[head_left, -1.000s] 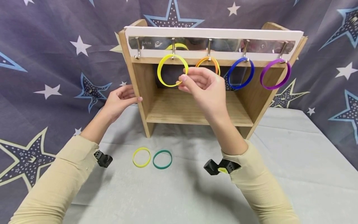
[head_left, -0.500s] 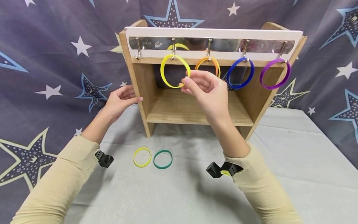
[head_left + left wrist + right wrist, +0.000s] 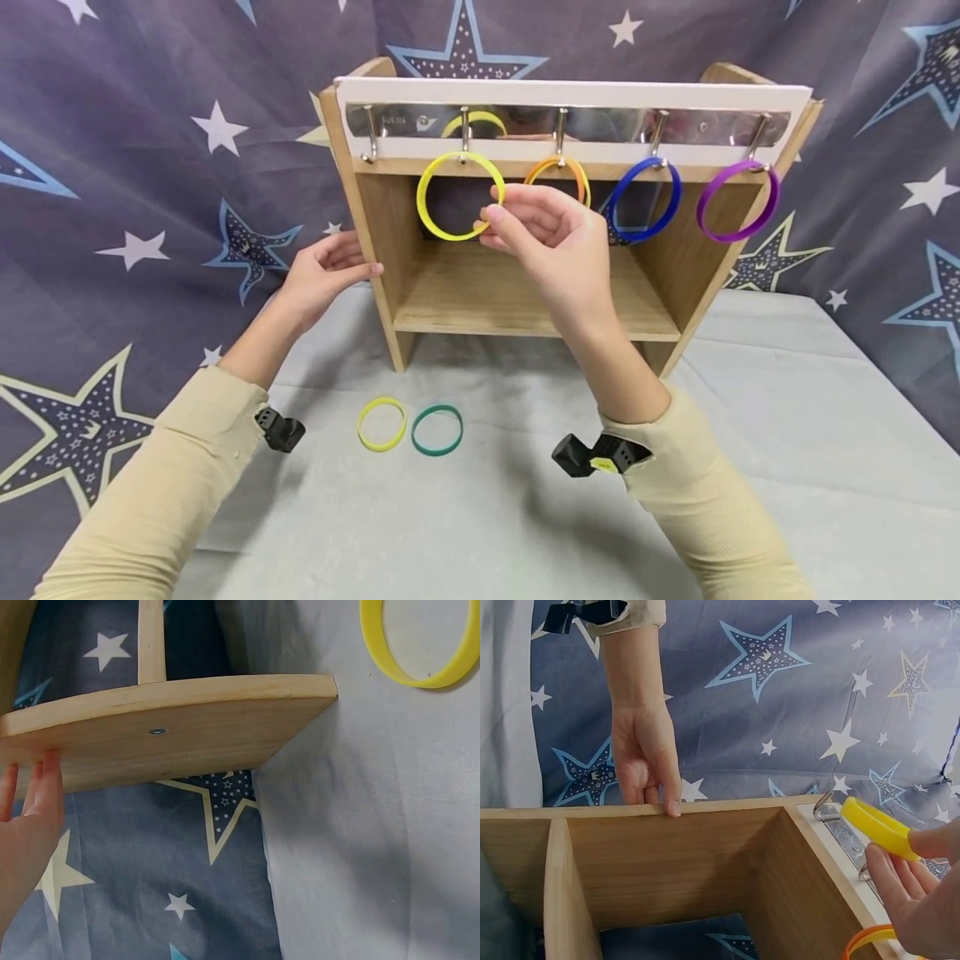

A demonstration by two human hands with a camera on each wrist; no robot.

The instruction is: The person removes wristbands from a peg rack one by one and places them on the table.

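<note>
My right hand [image 3: 566,250] pinches a yellow silicone wristband [image 3: 422,196] at its right side, between thumb and fingertips. The band's top is at the tip of the second hook from the left [image 3: 464,133]; whether it is over the hook I cannot tell. My left hand [image 3: 318,279] rests against the left side panel of a wooden shelf [image 3: 378,242]. Its thumb touches the front edge, and its fairly straight fingers [image 3: 49,787] touch the outer face. Along the hook strip hang an orange and a yellow wristband [image 3: 581,179] together, a blue one [image 3: 615,204] and a purple one [image 3: 705,208].
On the grey tablecloth [image 3: 495,517] lie another yellow wristband [image 3: 361,429] and a green wristband [image 3: 415,437], side by side before the shelf. The leftmost hook [image 3: 368,137] bears no band. A star-patterned curtain [image 3: 172,67] hangs behind the shelf.
My right hand and the yellow wristband shifted slightly right, then back left, staying near the second hook. The left hand has stayed on the side panel.
</note>
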